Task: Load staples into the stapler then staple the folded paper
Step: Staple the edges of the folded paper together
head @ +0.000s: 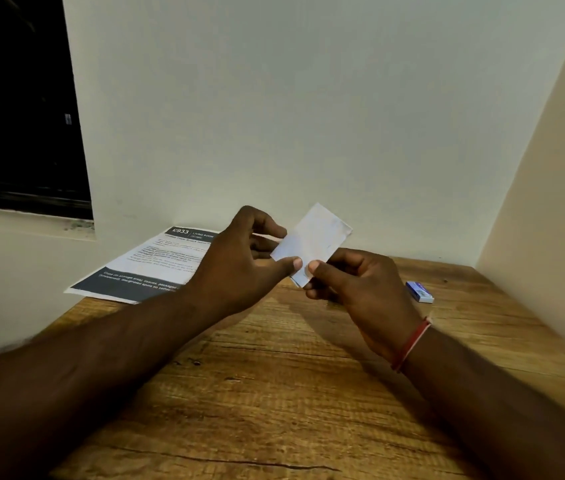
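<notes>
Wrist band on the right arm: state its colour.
Red wrist band, clearest in the head view.

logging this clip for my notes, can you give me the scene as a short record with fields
setting: wooden table set in a wall corner
left hand: pinching the folded paper at its near left edge
right hand: pinching the same paper at its near corner
folded paper: held up off the table, tilted
printed sheet: flat at the table's far left, partly behind the left hand
small blue box: on the table, right of the right hand, apart from it
red wristband: on the right wrist
stapler: not visible
</notes>
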The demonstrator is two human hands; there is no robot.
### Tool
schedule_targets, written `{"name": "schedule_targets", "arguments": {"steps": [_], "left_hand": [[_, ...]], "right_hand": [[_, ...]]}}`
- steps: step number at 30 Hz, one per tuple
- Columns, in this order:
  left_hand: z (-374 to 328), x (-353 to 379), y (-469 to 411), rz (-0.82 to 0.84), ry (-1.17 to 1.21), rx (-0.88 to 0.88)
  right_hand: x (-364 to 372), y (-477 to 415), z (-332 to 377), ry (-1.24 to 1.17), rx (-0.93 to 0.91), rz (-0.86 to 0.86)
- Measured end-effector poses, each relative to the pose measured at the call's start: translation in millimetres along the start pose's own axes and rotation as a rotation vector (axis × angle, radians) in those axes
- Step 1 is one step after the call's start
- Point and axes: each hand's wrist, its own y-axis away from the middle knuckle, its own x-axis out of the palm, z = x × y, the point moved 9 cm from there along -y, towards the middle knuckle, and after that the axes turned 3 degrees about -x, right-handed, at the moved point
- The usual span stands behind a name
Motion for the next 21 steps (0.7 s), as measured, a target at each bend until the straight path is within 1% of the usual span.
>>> {"name": "schedule_targets", "arguments": {"steps": [2, 3, 6, 10, 13, 21], "left_hand": [[-11, 0, 3, -0.015, -0.079, 0.07], [-13, 0, 4, -0.015, -0.084, 0.074], [-12, 2, 4, 0.015, -0.037, 0.018], [-10, 3, 4, 0.051, 0.044, -0.049], [-11, 4, 5, 0.056, 0.105, -0.076], [-2, 12, 2, 0.166, 0.378, -0.118]], "right_hand": [[5, 1, 5, 0.065, -0.043, 0.034], [8, 1, 8, 0.09, -0.062, 0.054], [15, 4, 13, 0.136, -0.102, 0.126], [22, 7, 20, 0.084, -0.169, 0.213], [23, 7, 24, 0.086, -0.191, 0.214], [20, 5, 25, 0.113, -0.236, 0.193]]}}
